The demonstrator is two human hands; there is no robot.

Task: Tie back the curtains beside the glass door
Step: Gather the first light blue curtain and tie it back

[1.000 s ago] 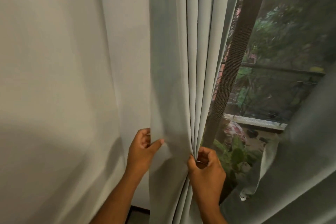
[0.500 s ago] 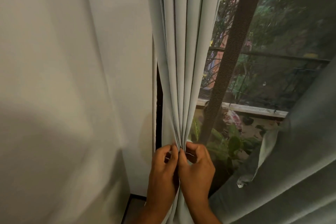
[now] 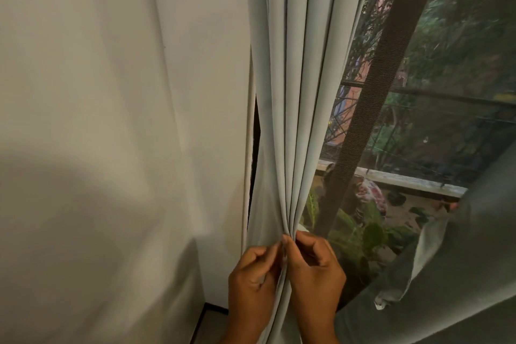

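While both hands meet at the lower middle of the head view, the pale grey curtain (image 3: 296, 98) hangs gathered into tight vertical pleats just left of the glass door (image 3: 446, 92), narrowing to a bunch right where the hands grip it. Left hand (image 3: 252, 279) is on the left side of the bunch, fingers (image 3: 272, 253) curled and clamped on the fabric, thumb and forefinger tips pinching a pleat at the narrow point. Right hand (image 3: 315, 276) mirrors it on the right side of the bunch, fingers (image 3: 300, 240) curled and clamped on the same pleats, tips touching the left hand's across the fold. Below the hands the curtain runs on down between both wrists and out of frame. No tie-back band visible round the curtain; whether either hand holds one cannot be told. Left of the curtain is a plain off-white wall (image 3: 97, 120), with a thin dark gap showing between wall edge and curtain. Behind the glass door a dark vertical frame bar (image 3: 374, 109) slants just right of the curtain, with green plants (image 3: 363, 232) and a railing (image 3: 446, 98) outside. A second grey curtain (image 3: 460, 274) billows loose across the lower right, well apart from the hands.
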